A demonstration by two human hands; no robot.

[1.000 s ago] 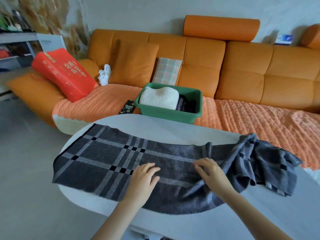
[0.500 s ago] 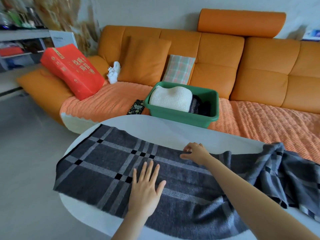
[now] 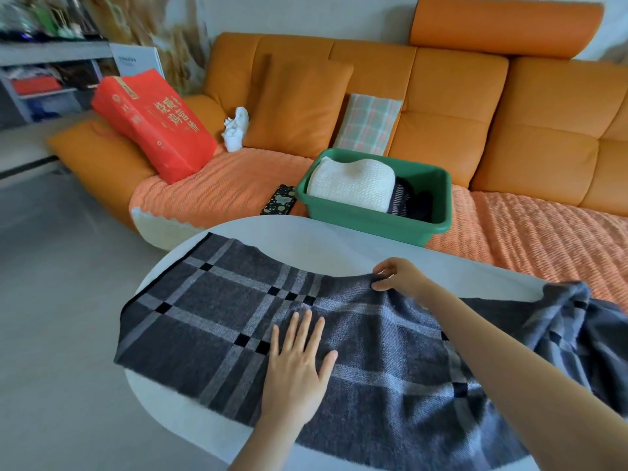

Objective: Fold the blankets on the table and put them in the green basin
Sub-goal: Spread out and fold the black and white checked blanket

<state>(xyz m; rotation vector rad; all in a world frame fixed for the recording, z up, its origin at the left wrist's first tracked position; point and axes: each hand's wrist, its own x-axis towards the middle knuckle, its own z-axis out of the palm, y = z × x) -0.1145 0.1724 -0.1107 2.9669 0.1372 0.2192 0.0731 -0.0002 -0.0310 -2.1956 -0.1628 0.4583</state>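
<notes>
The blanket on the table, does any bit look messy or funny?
Yes. The grey checked blanket lies flat on the left, but its right end is crumpled in a heap at the white table edge.

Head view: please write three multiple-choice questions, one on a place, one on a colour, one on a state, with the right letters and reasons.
1. Where does the green basin stand? A floor; B sofa; C table.
2. What colour is the folded blanket at the basin's left? A white; B red; C blue.
3. What does the right hand do? A lies flat; B pinches the grey blanket's far edge; C hangs idle.
1 B: it sits on the orange seat. 2 A: its knit is white. 3 B: its fingers curl on the edge.
</notes>
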